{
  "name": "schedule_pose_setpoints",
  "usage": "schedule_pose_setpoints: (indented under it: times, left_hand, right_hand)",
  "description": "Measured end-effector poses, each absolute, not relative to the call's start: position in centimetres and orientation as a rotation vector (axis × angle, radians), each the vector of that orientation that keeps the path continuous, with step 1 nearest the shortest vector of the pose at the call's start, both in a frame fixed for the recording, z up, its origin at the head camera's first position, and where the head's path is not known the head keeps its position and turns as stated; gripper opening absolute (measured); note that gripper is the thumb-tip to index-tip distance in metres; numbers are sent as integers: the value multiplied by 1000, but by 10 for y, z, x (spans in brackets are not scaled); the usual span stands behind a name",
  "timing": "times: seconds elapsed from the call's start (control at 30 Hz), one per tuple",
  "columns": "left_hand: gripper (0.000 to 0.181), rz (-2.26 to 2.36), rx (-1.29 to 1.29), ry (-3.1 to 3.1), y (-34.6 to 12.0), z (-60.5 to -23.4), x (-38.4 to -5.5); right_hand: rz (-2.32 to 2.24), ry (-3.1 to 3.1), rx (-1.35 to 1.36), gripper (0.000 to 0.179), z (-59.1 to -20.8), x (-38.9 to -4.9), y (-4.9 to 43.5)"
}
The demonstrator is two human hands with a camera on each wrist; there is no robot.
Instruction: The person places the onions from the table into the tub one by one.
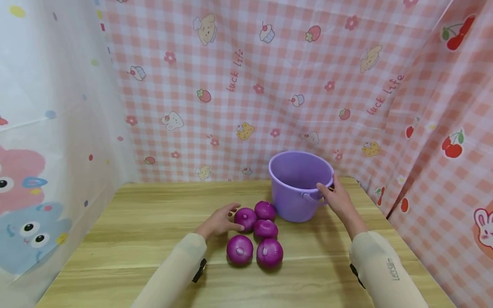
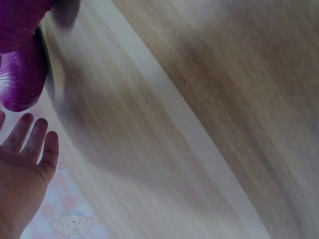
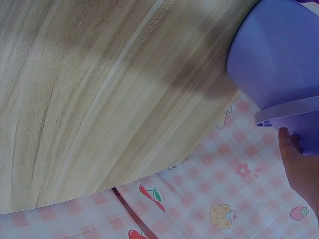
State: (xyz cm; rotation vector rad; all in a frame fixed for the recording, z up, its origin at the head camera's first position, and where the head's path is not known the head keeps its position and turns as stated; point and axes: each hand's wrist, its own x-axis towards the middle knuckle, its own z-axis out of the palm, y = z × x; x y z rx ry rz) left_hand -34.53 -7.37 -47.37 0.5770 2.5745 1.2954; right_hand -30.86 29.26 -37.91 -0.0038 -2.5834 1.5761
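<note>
Several purple onions (image 1: 265,230) lie in a cluster on the wooden table. My left hand (image 1: 220,220) is at the left side of the back-left onion (image 1: 246,217), its thumb and fingers spread apart. In the left wrist view its extended fingers (image 2: 35,139) stand just short of an onion (image 2: 22,77). A purple plastic bucket (image 1: 294,206) stands upright behind the onions to the right. My right hand (image 1: 340,202) grips its right rim, thumb at the rim's inner edge. Some of the right fingers are hidden behind the bucket wall.
The wooden table (image 1: 154,222) ends at a pink checked curtain (image 1: 185,141) behind it. Another patterned curtain (image 1: 431,162) hangs along the right, and a white one (image 1: 88,128) on the left. The bucket's handle (image 1: 312,197) hangs down its front right side.
</note>
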Motion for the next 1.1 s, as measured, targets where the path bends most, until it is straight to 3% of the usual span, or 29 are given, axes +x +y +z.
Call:
schedule_pose_setpoints:
  times: [1.1]
  left_hand:
    - [75,1176,656,2597,-64,-481,-354]
  right_hand:
    - [1598,-2593,-2,82,-380,-308,294]
